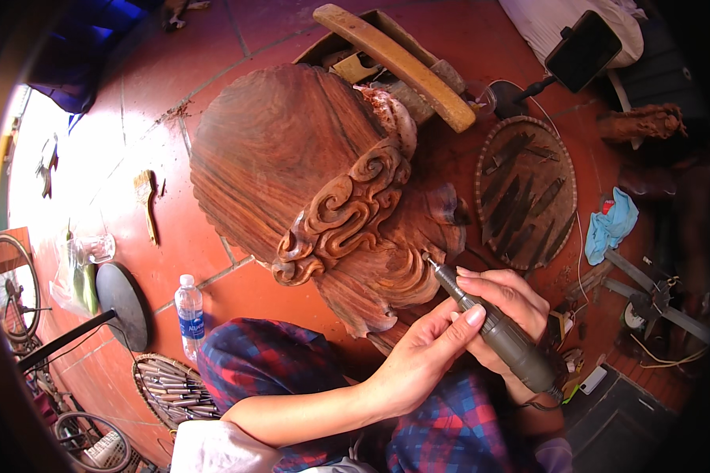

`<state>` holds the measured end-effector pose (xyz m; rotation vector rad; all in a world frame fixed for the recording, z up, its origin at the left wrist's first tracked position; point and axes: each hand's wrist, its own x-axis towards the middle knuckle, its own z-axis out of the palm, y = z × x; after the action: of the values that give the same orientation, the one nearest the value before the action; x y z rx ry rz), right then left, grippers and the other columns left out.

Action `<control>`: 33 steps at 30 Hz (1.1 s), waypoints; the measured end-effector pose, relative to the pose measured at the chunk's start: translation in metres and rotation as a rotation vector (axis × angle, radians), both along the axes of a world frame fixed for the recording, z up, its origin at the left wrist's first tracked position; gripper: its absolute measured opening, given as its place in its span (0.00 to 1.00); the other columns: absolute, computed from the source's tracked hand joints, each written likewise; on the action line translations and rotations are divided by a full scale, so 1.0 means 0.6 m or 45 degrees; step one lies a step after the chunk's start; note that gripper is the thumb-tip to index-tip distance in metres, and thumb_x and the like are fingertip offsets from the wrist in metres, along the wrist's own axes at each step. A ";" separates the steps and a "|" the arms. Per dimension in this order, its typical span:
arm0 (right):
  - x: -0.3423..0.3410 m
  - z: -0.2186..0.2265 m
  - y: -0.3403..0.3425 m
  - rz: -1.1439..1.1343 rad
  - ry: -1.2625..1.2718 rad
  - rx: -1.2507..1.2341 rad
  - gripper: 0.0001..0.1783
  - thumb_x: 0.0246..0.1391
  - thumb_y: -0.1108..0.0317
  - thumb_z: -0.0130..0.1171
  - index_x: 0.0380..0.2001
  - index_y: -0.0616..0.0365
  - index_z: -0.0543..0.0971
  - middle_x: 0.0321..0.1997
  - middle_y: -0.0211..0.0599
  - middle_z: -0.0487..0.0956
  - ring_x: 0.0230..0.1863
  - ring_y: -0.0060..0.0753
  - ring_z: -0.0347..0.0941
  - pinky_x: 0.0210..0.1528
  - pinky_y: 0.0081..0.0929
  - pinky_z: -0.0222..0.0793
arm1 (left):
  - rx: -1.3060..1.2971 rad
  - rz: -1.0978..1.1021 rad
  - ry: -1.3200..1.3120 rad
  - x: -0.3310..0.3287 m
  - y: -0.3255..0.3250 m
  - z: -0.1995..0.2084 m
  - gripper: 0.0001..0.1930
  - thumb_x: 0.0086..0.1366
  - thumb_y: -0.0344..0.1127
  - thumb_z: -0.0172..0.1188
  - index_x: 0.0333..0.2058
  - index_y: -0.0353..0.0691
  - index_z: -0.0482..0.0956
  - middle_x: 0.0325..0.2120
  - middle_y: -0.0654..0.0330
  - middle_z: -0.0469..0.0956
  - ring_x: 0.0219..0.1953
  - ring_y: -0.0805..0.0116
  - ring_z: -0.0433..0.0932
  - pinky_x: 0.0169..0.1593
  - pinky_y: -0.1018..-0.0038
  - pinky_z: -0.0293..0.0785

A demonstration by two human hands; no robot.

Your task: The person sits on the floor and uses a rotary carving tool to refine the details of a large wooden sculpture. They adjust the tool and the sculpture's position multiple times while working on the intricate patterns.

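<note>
- The right hand [521, 298] is gripping a grey rotary tool [513, 347], its palm partly hiding behind the barrel.
- The left hand [422, 353] is touching the tool with thumb and fingers close together; the fingertips underneath are hard to make out.
- The carved wooden piece [272, 142] is lying just beyond the hands; the tool's tip is pointing at its folds, though I cannot tell whether it is touching.
- Below the right hand, the tool's rear end is fading into shadow.
- Beyond the carving, a curved wooden bar [398, 67] is partly covering a box's contents.
- Plaid-covered legs [264, 359] are sitting close beneath the hands, limiting room there.
- Rightward and ahead, a round basket's rim [481, 197] is bounding the space.
- Well leftward, tiled floor [189, 256] is stretching between a bottle [189, 315] and a brush [147, 206].
</note>
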<state>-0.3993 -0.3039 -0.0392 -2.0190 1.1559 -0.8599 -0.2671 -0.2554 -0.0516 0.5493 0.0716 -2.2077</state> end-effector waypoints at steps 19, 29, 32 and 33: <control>0.007 -0.002 -0.012 0.028 -0.029 -0.010 0.18 0.39 0.74 0.63 0.39 0.65 0.78 0.38 0.47 0.79 0.38 0.40 0.79 0.40 0.27 0.76 | -0.025 0.091 0.034 -0.002 -0.003 -0.003 0.17 0.71 0.44 0.45 0.50 0.40 0.67 0.45 0.67 0.70 0.50 0.80 0.65 0.57 0.77 0.59; -0.008 0.006 0.016 0.026 -0.009 0.040 0.22 0.36 0.77 0.64 0.41 0.63 0.79 0.39 0.45 0.80 0.38 0.37 0.79 0.40 0.26 0.76 | 0.009 0.016 0.064 -0.010 0.022 -0.002 0.15 0.72 0.45 0.45 0.48 0.41 0.68 0.43 0.67 0.70 0.49 0.80 0.66 0.57 0.77 0.59; -0.010 0.006 0.016 0.022 -0.009 0.030 0.22 0.36 0.77 0.65 0.41 0.63 0.79 0.39 0.45 0.80 0.37 0.37 0.79 0.40 0.26 0.76 | 0.010 0.027 0.063 -0.013 0.023 -0.003 0.16 0.71 0.45 0.45 0.50 0.41 0.67 0.43 0.67 0.70 0.49 0.80 0.66 0.58 0.77 0.59; -0.010 0.005 0.015 0.017 -0.011 0.027 0.22 0.36 0.77 0.65 0.41 0.63 0.79 0.39 0.45 0.80 0.37 0.37 0.79 0.40 0.26 0.76 | -0.005 0.032 0.072 -0.013 0.020 -0.004 0.16 0.71 0.44 0.45 0.50 0.41 0.67 0.44 0.67 0.71 0.49 0.80 0.66 0.58 0.76 0.59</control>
<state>-0.4051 -0.2950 -0.0361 -2.0014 1.1410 -0.8457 -0.2750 -0.2432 -0.0542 0.4818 0.1035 -2.1987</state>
